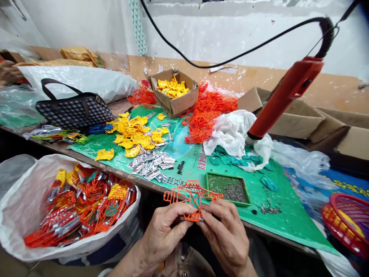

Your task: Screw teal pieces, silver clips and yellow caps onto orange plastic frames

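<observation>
Just off the table's front edge I hold an orange plastic lattice frame [195,191] between both hands. My left hand [165,229] pinches its lower left end with thumb and fingers. On the other side my right hand [226,234] is closed on the lower right end, its fingertips close to the left thumb. A bit of silvery grey shows under the frame's lower end, partly hidden by the fingers. Beyond the hands, a green tray [229,188] holds small metal screws. Silver strips [152,165] lie in a pile near yellow plastic parts [134,132].
A red electric screwdriver [288,98] hangs from a black cable at the right. Left of me stands a white sack [17,234] of orange, yellow and silver pieces. Farther back are a cardboard box [175,105], orange frames [204,111] and a checked bag [75,109]. A red basket [343,227] sits far right.
</observation>
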Available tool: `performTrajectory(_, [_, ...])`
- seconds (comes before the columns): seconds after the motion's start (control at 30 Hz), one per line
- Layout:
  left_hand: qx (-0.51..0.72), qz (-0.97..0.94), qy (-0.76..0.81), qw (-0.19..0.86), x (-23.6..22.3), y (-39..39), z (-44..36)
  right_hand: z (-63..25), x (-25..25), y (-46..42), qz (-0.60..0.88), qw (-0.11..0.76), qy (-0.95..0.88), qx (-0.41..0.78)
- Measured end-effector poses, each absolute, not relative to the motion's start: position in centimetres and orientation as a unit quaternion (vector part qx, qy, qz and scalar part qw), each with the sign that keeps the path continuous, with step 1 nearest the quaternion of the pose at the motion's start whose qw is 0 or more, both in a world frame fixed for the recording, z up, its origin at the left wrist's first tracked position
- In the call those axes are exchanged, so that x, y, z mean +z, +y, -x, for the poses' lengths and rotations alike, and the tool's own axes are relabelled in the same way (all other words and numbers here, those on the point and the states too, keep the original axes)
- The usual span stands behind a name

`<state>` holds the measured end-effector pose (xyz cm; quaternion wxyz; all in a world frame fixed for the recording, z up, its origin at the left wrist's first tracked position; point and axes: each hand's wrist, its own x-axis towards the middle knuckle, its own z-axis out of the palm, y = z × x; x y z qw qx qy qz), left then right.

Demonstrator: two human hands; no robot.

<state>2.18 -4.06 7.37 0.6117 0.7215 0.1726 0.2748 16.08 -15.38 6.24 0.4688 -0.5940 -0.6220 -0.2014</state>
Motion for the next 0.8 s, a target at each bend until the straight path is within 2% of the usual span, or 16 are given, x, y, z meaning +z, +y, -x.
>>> performTrajectory(0.2, [0.35, -0.795, 0.059, 0.492, 6.2, -3.7, -2.4, -16.3, 5.8, -15.4, 0.588, 0.479, -0.615, -0.213])
performTrajectory(0.4, [0.357, -0.845, 0.015, 0.397, 6.0, -3.3, -2.6, -16.6, 5.5, -15.2, 0.585, 0.484, -0.616, -0.209])
performTrajectory(0.8, [0.334, -0.881, 0.004, 0.334, 5.9, -3.1, -2.8, -16.3, 3.4, -15.2, 0.604, 0.483, -0.618, -0.145])
